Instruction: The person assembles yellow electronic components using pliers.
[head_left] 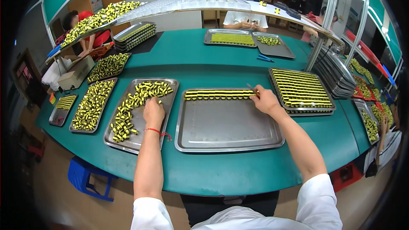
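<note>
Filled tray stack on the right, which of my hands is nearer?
Right. Your right hand is beside the left edge of the filled tray stack; your left hand is farther left, over a tray of loose pieces.

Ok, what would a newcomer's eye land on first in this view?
Likely the neat row of yellow-and-black pieces along the far edge of the middle tray, with the right hand at the row's right end. Left of that, the left hand is at a loose heap in another tray. Higher up, a big pile sits at the left end of the raised shelf.
</note>
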The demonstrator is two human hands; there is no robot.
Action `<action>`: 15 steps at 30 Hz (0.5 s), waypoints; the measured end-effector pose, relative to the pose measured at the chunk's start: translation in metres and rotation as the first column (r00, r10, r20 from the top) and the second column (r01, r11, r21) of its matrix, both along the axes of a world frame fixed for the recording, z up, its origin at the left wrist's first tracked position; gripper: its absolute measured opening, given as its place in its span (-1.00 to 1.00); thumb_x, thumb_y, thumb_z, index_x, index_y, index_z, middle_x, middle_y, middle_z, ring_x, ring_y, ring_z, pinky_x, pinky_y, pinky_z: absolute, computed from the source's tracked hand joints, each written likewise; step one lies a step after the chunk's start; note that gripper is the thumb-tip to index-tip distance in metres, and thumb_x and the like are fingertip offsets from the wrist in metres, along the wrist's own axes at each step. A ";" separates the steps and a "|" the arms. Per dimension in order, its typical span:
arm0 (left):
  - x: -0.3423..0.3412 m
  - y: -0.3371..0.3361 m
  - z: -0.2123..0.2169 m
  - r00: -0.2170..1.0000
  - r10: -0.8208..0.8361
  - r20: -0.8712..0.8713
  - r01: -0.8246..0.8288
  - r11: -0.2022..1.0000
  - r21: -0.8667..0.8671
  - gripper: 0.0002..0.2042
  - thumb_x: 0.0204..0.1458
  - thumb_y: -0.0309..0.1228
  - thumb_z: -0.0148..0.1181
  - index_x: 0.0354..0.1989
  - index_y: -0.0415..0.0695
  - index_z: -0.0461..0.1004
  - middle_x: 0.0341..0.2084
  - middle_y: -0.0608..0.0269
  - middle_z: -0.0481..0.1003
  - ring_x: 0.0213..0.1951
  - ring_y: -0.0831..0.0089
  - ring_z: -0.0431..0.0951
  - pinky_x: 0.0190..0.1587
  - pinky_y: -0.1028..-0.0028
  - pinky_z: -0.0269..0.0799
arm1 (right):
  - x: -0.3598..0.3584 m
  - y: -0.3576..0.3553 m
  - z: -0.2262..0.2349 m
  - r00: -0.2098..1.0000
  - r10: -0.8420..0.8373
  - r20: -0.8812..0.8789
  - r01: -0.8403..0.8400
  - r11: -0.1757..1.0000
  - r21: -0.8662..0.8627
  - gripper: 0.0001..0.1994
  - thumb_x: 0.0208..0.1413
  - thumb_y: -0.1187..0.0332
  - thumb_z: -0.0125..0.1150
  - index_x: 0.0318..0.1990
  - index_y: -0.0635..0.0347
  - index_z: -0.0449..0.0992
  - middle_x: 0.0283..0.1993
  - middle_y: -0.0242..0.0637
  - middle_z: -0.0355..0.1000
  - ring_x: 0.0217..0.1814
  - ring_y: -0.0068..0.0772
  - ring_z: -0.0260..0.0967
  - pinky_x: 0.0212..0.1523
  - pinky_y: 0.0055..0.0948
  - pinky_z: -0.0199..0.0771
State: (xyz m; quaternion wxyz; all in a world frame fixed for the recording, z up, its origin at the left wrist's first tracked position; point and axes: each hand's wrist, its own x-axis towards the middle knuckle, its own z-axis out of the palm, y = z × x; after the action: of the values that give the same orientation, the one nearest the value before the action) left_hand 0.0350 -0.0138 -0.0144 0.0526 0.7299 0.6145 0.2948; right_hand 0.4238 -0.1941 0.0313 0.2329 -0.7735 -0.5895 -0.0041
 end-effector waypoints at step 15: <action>0.026 -0.030 0.037 0.889 -0.284 0.359 0.221 0.953 0.205 -0.72 0.06 -0.40 0.29 -0.12 -0.31 0.50 -0.27 0.08 0.52 -0.23 0.27 0.51 -0.13 0.37 0.43 | -0.124 -0.124 0.002 0.452 0.581 -0.677 -0.583 0.766 0.269 -0.82 0.31 0.31 0.03 -0.14 0.26 0.40 -0.46 -0.21 0.39 -0.47 -0.35 0.36 -0.37 -0.36 0.37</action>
State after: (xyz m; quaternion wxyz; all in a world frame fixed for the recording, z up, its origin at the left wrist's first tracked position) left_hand 0.0609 -0.0442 0.0230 0.1519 0.7334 0.4663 0.4707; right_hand 0.2993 -0.3184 0.0330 0.4327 -0.4594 -0.6742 0.3836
